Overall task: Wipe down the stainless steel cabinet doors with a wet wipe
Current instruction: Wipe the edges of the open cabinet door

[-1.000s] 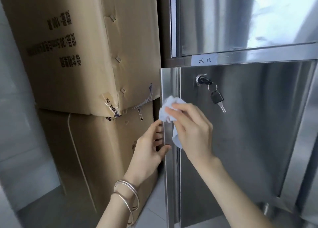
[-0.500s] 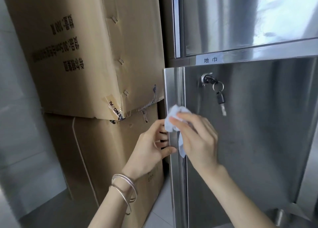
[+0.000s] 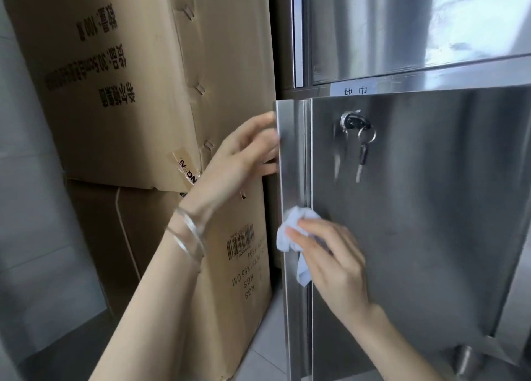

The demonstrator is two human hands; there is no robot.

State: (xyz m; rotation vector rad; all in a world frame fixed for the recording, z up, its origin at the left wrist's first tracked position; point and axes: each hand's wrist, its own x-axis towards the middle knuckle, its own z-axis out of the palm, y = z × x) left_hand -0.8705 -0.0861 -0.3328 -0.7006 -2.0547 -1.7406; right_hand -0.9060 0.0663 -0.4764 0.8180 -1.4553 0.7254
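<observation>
The lower stainless steel cabinet door point(image 3: 431, 208) fills the right half of the view, swung partly open. My right hand point(image 3: 333, 260) presses a crumpled white wet wipe point(image 3: 290, 234) against the door's left edge strip, well below the lock. My left hand point(image 3: 244, 156) holds the door's left edge near its top corner, fingertips hidden behind the metal. Two thin bangles sit on my left wrist. A key point(image 3: 363, 150) hangs from the lock point(image 3: 352, 120) on a ring.
Two stacked cardboard boxes point(image 3: 143, 79) stand close to the left of the door, the lower box point(image 3: 235, 265) next to my left forearm. An upper steel door point(image 3: 402, 27) sits above a labelled strip point(image 3: 355, 90). A round cabinet foot point(image 3: 462, 360) stands at lower right on the tiled floor.
My right hand has slid the wipe down the door's left edge strip. My left hand has moved up to grip the edge near the top corner. The camera has come closer.
</observation>
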